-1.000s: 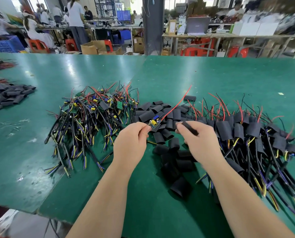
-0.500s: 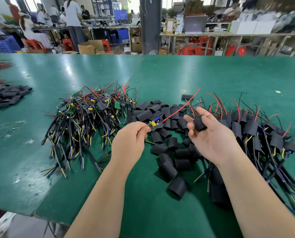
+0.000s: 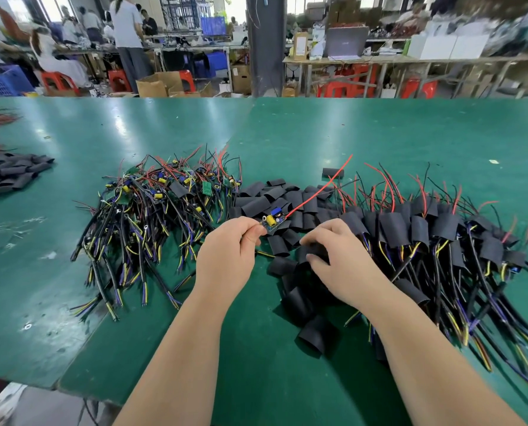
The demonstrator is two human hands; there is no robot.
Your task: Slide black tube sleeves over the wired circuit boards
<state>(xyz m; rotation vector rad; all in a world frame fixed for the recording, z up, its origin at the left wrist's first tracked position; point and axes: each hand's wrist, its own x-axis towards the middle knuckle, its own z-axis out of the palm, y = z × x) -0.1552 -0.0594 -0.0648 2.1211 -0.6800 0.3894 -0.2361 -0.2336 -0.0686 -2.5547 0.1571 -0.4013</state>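
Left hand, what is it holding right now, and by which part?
The left hand pinches a wired circuit board by its near, lower-left edge. The board's red wire trails free, up and to the right.

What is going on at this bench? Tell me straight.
A person is sleeving wired circuit boards at a green table. The left hand pinches one small circuit board, its red wire trailing up to the right. The right hand is down on the loose sleeves, fingers curled round a black sleeve. The sleeve is not yet on the board. A heap of bare wired boards lies to the left, sleeved boards to the right.
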